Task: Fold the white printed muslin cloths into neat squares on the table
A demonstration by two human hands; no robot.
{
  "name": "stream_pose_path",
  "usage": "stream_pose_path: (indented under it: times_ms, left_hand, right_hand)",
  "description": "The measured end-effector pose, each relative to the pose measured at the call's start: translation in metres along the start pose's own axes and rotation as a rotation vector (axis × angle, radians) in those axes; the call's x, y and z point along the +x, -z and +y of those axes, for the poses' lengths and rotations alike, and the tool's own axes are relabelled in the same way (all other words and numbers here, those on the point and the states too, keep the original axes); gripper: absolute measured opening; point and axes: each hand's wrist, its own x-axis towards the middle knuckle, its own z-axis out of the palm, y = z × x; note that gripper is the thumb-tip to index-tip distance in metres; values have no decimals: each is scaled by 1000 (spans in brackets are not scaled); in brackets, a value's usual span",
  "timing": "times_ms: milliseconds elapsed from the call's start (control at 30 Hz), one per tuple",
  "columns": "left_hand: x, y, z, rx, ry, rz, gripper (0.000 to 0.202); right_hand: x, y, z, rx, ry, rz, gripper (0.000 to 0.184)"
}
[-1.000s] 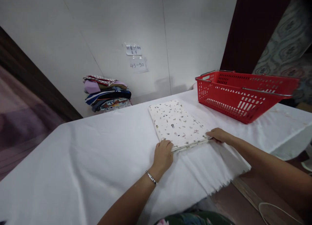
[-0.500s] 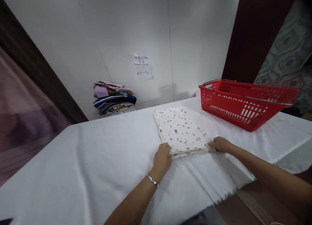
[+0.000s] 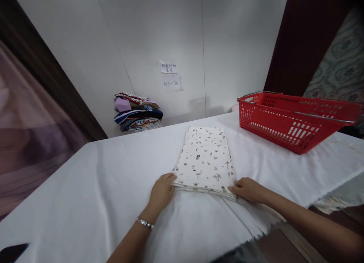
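A folded white cloth [image 3: 203, 160] with small printed figures lies flat on the white-covered table [image 3: 133, 168]. Its layered front edge faces me. My left hand [image 3: 162, 191], with a silver bracelet at the wrist, grips the near left corner, fingers closed over the edge. At the near right corner, my right hand [image 3: 248, 189] pinches the layers between thumb and fingers. The undersides of both grips are hidden.
A red plastic basket [image 3: 284, 126] with metal handles stands at the table's right. Several folded fabrics are piled in a stack [image 3: 138, 113] by the wall. Paper signs [image 3: 172, 82] hang above. A dark flat object [image 3: 13, 252] lies at the lower left.
The cloth's near edge has swung left and toward me, both hands moving with it and keeping hold of its corners. The view has shifted slightly.
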Motion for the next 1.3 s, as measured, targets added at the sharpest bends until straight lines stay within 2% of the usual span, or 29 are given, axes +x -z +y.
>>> stream_pose_path:
  times_ms: [100, 200, 267, 333, 433, 500, 600, 733, 867, 1100, 1200, 1300]
  left_hand:
    - [9, 13, 27, -27, -67, 24, 49]
    - [21, 16, 69, -138, -220, 44, 44]
    - [28, 7, 99, -207, -319, 37, 31]
    - [31, -9, 122, -232, -378, 8, 27]
    - [28, -34, 141, -214, -404, -50, 25]
    - [22, -46, 143, -199, -407, -63, 22]
    - [17, -53, 142, -195, -407, -45, 20]
    - [17, -53, 140, -194, -411, -54, 21]
    - [18, -53, 139, -206, -420, -65, 20]
    - [19, -52, 138, -235, -435, -89, 17]
    - [20, -52, 137, -235, -441, -84, 19]
    - [20, -52, 136, -234, -449, -82, 20]
  right_hand:
    - [19, 19, 8, 208, -71, 68, 41]
    - [50, 36, 10, 399, -129, 188, 24]
    - [73, 43, 10, 433, -166, 249, 15]
    - [93, 46, 10, 422, -205, 291, 12]
    - [114, 47, 11, 382, -250, 317, 14]
    - [124, 49, 10, 356, -269, 318, 18]
    - [133, 54, 8, 342, -293, 319, 22]
    - [140, 59, 4, 352, -309, 315, 20]
    - [142, 59, 10, 377, -314, 333, 12]
    - [148, 51, 29, 351, -325, 383, 25]
    - [146, 51, 29, 356, -337, 391, 34]
    - [138, 53, 25, 398, -360, 365, 31]
